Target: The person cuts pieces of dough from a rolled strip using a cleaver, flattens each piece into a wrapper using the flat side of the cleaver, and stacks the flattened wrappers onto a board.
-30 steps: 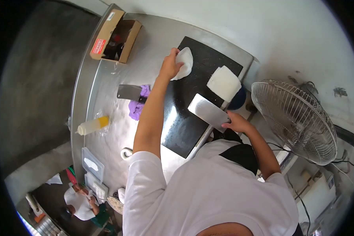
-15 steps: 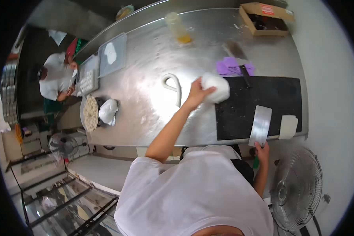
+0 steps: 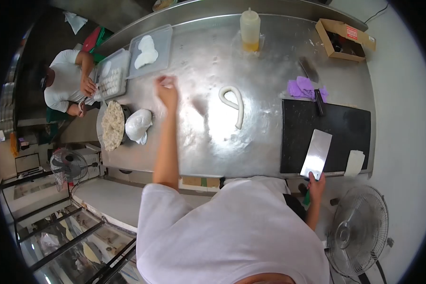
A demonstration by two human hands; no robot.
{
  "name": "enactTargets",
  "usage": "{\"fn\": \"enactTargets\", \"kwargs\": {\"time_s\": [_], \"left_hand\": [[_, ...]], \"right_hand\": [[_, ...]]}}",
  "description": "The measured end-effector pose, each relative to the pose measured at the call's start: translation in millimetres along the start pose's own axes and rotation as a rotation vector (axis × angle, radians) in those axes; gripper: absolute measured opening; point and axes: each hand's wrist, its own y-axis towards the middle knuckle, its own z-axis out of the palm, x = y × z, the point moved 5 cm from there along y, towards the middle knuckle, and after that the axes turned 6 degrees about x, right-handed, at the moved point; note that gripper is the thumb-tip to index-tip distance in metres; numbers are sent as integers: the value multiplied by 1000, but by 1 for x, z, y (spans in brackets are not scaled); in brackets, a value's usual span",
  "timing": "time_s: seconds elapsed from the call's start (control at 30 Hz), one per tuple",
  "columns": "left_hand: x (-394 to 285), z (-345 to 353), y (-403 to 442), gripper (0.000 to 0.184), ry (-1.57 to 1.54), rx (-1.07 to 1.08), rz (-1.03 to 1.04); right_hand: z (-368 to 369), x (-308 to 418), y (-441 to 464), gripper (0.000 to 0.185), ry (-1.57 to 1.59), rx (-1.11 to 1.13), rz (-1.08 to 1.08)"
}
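Note:
My left hand (image 3: pixel 166 91) is raised over the left part of the steel table, its fingers smeared by motion, so what they hold, if anything, does not show. A rope of white dough (image 3: pixel 240 108), looped at its far end, lies on the table to the right of it. Beyond the hand, white dough (image 3: pixel 147 51) rests in a clear plastic tray (image 3: pixel 165 38). My right hand (image 3: pixel 316 184) grips a cleaver (image 3: pixel 316 152) at the near edge; its broad blade reaches over the black board (image 3: pixel 333 128).
A pan of pale crumbly filling (image 3: pixel 112 125) and a white plastic bag (image 3: pixel 138 126) stand left. A co-worker (image 3: pixel 64 85) handles small pieces in a tray (image 3: pixel 112 80). Far back are a squeeze bottle (image 3: pixel 250 29) and cardboard box (image 3: pixel 323 35). A dark-handled knife (image 3: pixel 320 103) touches purple cloth (image 3: pixel 300 87).
My left hand has swung left from beside the board, and the large white lump it held there is no longer seen in it. The view has shifted; my right hand still holds the cleaver.

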Motion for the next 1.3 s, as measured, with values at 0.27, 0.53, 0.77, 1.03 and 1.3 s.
{"fn": "enactTargets", "kwargs": {"time_s": [0.27, 0.53, 0.77, 1.03, 1.3], "left_hand": [[-115, 128, -248, 48, 227, 509, -46], [-68, 54, -263, 27, 182, 523, -69], [-52, 12, -278, 42, 103, 488, 206], [-39, 15, -264, 26, 81, 457, 265], [-34, 24, -260, 23, 41, 472, 229]], "right_hand": [[-2, 36, -20, 31, -105, 154, -94], [60, 106, -9, 37, -394, 389, -557], [165, 145, -16, 29, -648, 587, -639], [233, 160, -40, 31, -871, 670, -710], [273, 112, -37, 34, -912, 723, -542]]}}
